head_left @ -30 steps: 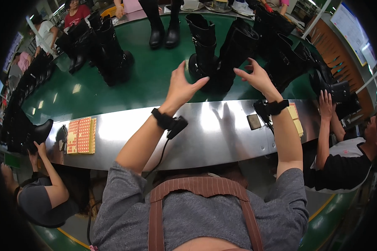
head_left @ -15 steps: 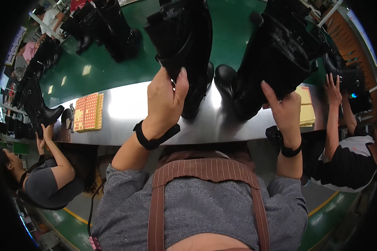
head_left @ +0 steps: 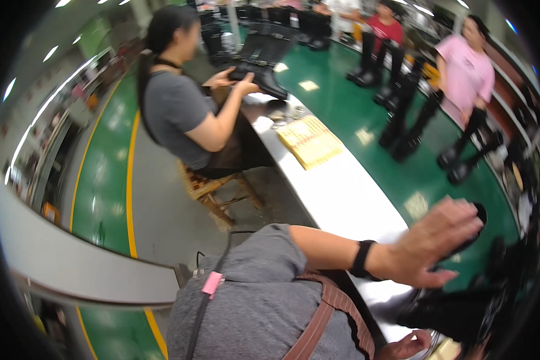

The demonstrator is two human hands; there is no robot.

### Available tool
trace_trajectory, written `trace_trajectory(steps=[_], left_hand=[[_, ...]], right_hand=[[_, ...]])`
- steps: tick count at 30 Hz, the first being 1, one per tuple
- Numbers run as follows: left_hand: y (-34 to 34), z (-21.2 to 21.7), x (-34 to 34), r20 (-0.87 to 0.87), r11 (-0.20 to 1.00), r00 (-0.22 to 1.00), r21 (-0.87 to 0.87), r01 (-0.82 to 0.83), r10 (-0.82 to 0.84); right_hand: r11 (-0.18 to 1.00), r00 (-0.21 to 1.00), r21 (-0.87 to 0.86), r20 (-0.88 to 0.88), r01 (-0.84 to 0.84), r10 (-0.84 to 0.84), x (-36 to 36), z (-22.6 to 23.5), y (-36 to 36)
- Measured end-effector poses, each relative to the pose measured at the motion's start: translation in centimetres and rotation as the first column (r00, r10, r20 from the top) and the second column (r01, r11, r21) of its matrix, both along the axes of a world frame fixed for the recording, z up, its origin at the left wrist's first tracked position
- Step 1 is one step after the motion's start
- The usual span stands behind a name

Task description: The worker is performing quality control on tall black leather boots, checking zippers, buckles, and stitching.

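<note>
My left hand (head_left: 435, 243) reaches out over the bench, blurred, its fingers stretched and thumb apart. Against the finger side is a dark rounded thing (head_left: 475, 227), possibly part of a boot; whether the hand touches it I cannot tell. Just below lies the dark, blurred bulk of a black boot (head_left: 453, 313). At the lower right edge is my right hand (head_left: 407, 347), partly cut off, with its visible fingers curled near that boot. What it holds, if anything, does not show.
To the left, a seated co-worker (head_left: 183, 114) holds a black buckled boot (head_left: 264, 57). A yellow stack of printed sheets (head_left: 309, 142) lies on the shiny metal bench (head_left: 336, 189). More black boots (head_left: 405, 108) stand along the green table (head_left: 342, 96), beside a person in pink (head_left: 467, 72).
The view has swung left, bringing the seated co-worker and the aisle into sight. My left hand has left the boot shaft it gripped; its fingers are now stretched. My right hand is mostly out of view.
</note>
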State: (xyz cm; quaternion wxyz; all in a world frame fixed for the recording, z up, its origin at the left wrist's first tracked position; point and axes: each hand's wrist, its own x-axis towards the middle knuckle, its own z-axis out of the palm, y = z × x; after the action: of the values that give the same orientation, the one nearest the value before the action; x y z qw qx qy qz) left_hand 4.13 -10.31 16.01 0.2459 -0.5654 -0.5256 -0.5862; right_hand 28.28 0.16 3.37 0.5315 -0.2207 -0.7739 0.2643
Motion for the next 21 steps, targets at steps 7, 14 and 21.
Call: trace_trajectory(steps=[7, 14, 21], left_hand=[[1.1, 4.9, 1.2, -0.055, 0.885, 0.995, -0.456, -0.095, 0.078], [-1.0, 5.5, -1.6, -0.016, 0.842, 0.91, -0.386, 0.377, -0.415], [-2.8, 7.8, -3.3, -0.191, 0.823, 0.929, -0.542, 0.171, -0.318]], right_hand=[[0.76, 0.913, -0.508, -0.277, -0.405, 0.301, -10.3, 1.8, 1.4], [0.706, 0.82, -0.437, -0.156, -0.557, 0.551, -12.1, -0.4, 3.3], [0.963, 0.921, -0.222, 0.319, -0.155, 0.222, -11.8, 1.6, 3.7]])
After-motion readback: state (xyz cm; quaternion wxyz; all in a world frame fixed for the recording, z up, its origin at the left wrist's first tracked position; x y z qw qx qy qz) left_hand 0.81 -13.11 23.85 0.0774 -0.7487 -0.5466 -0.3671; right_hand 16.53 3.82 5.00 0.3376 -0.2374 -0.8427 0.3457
